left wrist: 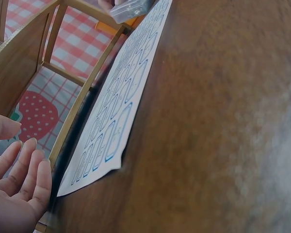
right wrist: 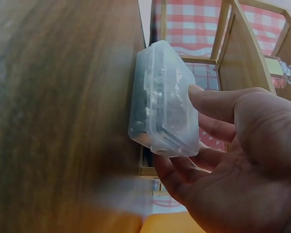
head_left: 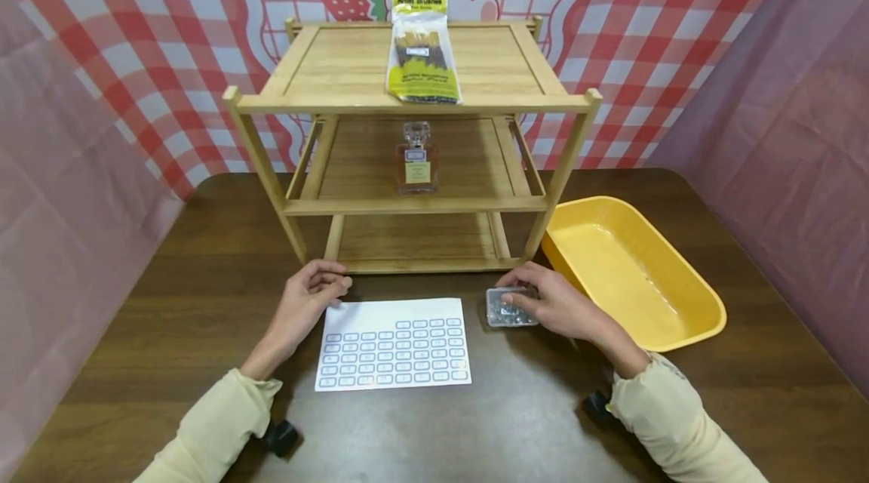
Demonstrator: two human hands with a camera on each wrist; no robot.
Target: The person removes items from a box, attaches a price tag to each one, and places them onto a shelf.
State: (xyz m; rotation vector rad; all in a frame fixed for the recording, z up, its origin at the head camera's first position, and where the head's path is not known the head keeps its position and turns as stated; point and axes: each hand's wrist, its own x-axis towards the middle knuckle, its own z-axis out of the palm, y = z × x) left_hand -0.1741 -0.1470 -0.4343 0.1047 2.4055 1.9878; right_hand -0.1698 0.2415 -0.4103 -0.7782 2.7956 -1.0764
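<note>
A clear plastic box (head_left: 508, 308) with small dark items inside is between the thumb and fingers of my right hand (head_left: 553, 300). Seen from the right wrist, the lidded box (right wrist: 162, 102) is gripped at its side, close to the tabletop; whether it touches the wood I cannot tell. To its left lies a white sticker sheet (head_left: 394, 309) with rows of blue-outlined labels. My left hand (head_left: 303, 307) is at the sheet's upper left corner. In the left wrist view, the fingers of that hand (left wrist: 19, 184) are loosely bent and hold nothing.
A three-tier wooden rack (head_left: 414, 266) stands behind the sheet. Its top shelf carries a packet of artist brushes (head_left: 424, 53), its middle one a perfume bottle (head_left: 417, 162). On the right sits a yellow plastic basin (head_left: 627, 272), beside the right forearm. Checked cloth (head_left: 631, 30) hangs behind.
</note>
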